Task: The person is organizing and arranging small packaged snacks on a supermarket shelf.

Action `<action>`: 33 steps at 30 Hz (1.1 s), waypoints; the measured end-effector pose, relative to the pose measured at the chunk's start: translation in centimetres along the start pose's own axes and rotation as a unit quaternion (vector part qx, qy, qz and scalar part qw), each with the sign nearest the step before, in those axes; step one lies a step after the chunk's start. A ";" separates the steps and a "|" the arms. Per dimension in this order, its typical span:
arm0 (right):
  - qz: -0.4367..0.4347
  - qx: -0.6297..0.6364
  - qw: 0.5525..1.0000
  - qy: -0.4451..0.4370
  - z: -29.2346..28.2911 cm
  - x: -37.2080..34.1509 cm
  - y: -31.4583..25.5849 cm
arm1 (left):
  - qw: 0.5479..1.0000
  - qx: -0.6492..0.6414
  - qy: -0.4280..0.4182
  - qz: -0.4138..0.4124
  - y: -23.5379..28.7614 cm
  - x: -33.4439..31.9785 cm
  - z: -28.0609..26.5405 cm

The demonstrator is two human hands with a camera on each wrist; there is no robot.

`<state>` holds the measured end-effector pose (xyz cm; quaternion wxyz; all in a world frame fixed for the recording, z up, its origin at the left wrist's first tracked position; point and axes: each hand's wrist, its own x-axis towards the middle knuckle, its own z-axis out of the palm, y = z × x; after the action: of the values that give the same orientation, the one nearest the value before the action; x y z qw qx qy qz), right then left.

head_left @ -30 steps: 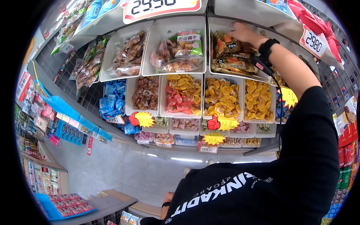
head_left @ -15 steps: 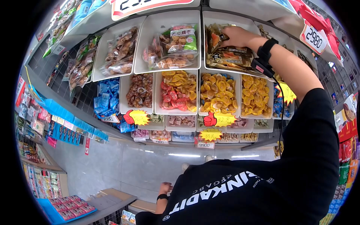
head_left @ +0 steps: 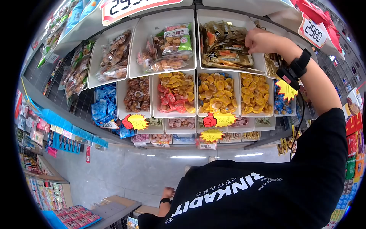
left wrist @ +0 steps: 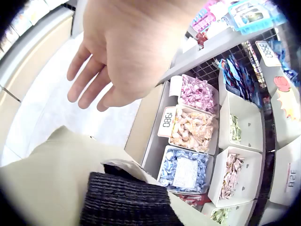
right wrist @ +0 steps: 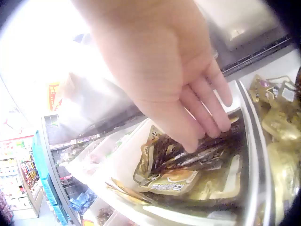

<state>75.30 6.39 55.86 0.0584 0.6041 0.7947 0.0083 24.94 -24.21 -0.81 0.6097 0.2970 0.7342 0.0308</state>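
1. I have the right hand [head_left: 263, 41] over the right side of the white bin [head_left: 228, 15] in the far row. Its fingers are relaxed and bent downward, slightly apart, gripping nothing that I can see; I cannot tell whether the fingertips touch anything.
2. The gold-brown packets [head_left: 227, 41] are inside that bin, overlapping in a loose pile, some at the left side and others along the near edge. Bagged snacks [head_left: 177, 40] sit in the bin to the left, and yellow-wrapped sweets [head_left: 217, 91] in the nearer row.
3. My left hand [left wrist: 129, 56] hangs low over the floor, open and empty, well apart from the packets.
4. I judge the handling here to be partway: the right hand is at the pile, but I see no packet lifted clear. The pile is uneven, and nothing marks the work as finished; how much is left I cannot tell.
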 end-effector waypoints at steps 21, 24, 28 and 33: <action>-0.165 -0.235 0.954 0.083 4.3 2.6 -0.6 | 0.999 0.023 -0.023 -0.015 -3.5 1.5 0.6; -0.160 -0.238 0.954 0.090 4.3 2.9 -0.8 | 0.999 0.001 -0.032 -0.015 -4.5 2.8 0.8; -0.181 -0.272 0.944 0.056 4.7 3.3 -1.7 | 0.995 0.034 0.044 0.080 6.0 -8.6 0.2; -0.229 -0.275 0.931 0.070 4.7 3.2 -0.8 | 0.995 0.040 0.051 0.073 7.9 -9.4 0.3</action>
<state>74.19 9.01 50.86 0.1668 0.3636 0.8804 0.2546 29.12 -22.24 10.63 0.5554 0.3720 0.7413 0.0609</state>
